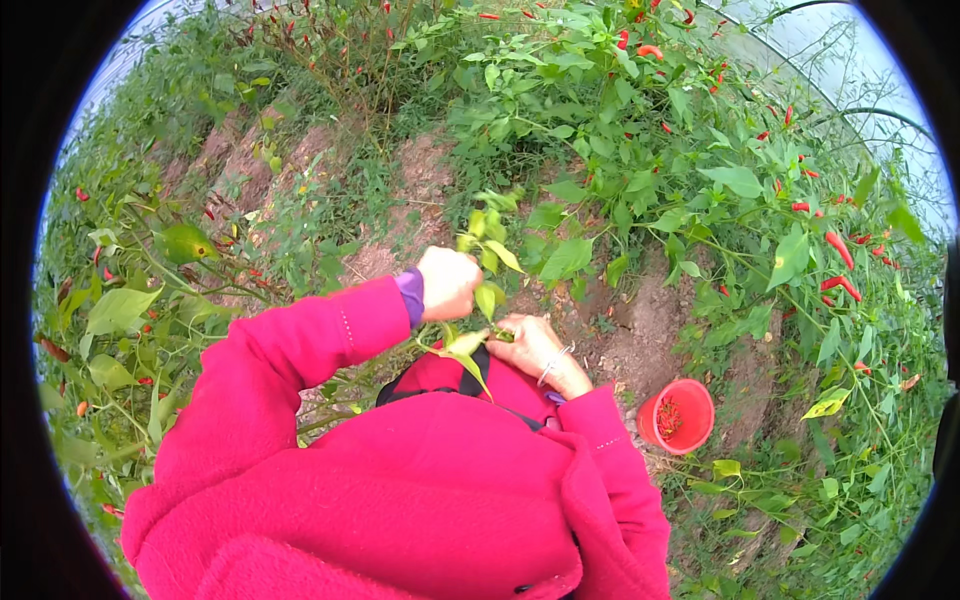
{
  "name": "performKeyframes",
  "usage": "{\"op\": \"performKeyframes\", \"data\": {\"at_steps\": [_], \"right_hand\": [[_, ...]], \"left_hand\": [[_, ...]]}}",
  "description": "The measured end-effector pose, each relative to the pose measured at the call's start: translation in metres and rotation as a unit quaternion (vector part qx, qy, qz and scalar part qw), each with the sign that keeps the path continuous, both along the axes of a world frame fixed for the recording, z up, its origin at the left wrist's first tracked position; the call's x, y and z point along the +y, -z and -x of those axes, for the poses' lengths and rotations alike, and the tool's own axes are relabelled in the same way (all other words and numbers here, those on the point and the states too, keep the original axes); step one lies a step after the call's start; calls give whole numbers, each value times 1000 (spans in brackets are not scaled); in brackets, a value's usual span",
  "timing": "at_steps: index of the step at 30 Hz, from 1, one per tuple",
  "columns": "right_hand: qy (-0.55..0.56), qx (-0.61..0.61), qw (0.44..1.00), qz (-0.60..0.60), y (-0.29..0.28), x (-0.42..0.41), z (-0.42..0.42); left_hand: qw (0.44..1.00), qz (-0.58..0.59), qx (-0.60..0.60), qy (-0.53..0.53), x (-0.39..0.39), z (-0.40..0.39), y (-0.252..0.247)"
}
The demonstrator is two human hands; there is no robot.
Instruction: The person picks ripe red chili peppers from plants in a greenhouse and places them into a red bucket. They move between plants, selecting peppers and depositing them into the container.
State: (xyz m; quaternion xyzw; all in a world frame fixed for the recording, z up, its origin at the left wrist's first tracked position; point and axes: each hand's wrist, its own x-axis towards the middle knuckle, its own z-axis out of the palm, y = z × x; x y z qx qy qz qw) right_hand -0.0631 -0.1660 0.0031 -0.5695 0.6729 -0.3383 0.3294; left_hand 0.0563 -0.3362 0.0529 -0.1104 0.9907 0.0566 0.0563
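My left hand [448,285], its fingers curled, is at a leafy chili plant branch [491,244] in front of my body; leaves show on its far side. Close to my lap, my right hand [531,346], with a silvery bracelet at the wrist, has its fingertips pinched on a green part of the same foliage [466,343]. What lies inside the left fist is hidden. To the right of my right arm a red plastic bucket [696,417] stands on the soil, with small red chili peppers [668,420] at its bottom.
Chili plants bearing red peppers [840,250] grow densely on the right. More plants with yellowing leaves [186,243] stand close on the left. Bare reddish soil [652,322] shows between the rows, with low weeds. Curved hoops and pale plastic sheeting [896,142] edge the far right.
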Motion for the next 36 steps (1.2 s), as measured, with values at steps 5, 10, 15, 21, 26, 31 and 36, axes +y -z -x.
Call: {"op": "performKeyframes", "data": {"at_steps": [5,10,15,21,26,31,36], "right_hand": [[158,-419,892,-68,-15,11,21],[200,-740,642,-8,13,21,50],[216,-784,581,-34,39,22,49],[255,-791,556,22,40,14,60],[289,-824,485,45,48,18,80],[279,-840,455,95,65,18,99],[310,-805,496,93,65,5,116]], "left_hand": [[980,61,-189,5,-79,-28,26],[988,-40,-150,1,-72,4,12],[992,-80,81,59,-65,87,-2],[956,-197,201,87,-57,193,23],[921,-285,263,21,-67,273,50],[881,-366,299,1,-70,350,58],[758,-582,265,-127,-82,434,95]]}}
